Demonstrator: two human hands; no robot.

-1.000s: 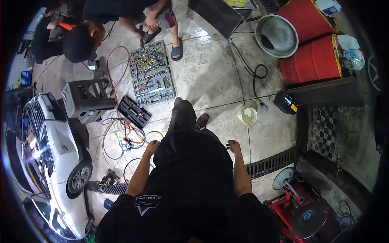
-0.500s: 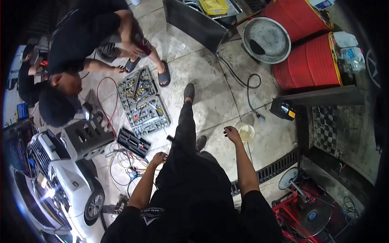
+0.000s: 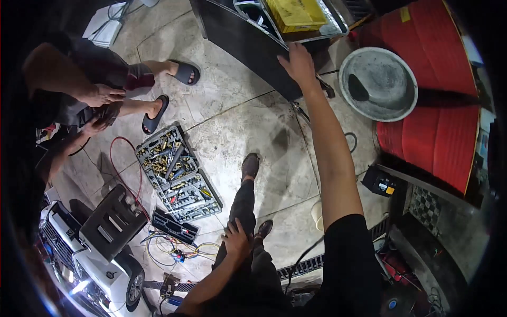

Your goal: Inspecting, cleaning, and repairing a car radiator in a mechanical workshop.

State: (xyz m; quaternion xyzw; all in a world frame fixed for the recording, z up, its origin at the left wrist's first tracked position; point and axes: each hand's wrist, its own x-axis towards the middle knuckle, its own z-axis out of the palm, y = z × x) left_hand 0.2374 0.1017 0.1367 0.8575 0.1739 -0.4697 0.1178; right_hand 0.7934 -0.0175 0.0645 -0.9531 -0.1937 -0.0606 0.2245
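Note:
My right arm stretches forward, and my right hand (image 3: 299, 64) lies at the near corner of a dark cart (image 3: 248, 50). Its thumb is apart from the fingers, which rest at the cart's metal rim; a firm grip does not show. On top of the cart, close to those fingers, sits a yellow tray (image 3: 296, 15). My left hand (image 3: 236, 240) rests on my leg near the knee, fingers spread, holding nothing. Ahead and to the left on the floor lies an opened tool case (image 3: 179, 174) full of sockets and fittings.
A grey round basin (image 3: 377, 84) stands by red drums (image 3: 422, 137) at right, with a black battery (image 3: 378, 180) below. Coloured hoses (image 3: 168, 251) lie near a plastic stool (image 3: 113, 222) and a white car (image 3: 100, 272). Another person in sandals (image 3: 186, 73) is at left.
My right hand has reached forward to the cart's corner. My left hand has come onto my leg. My view has shifted toward the cart, and the other person's hands have drawn together.

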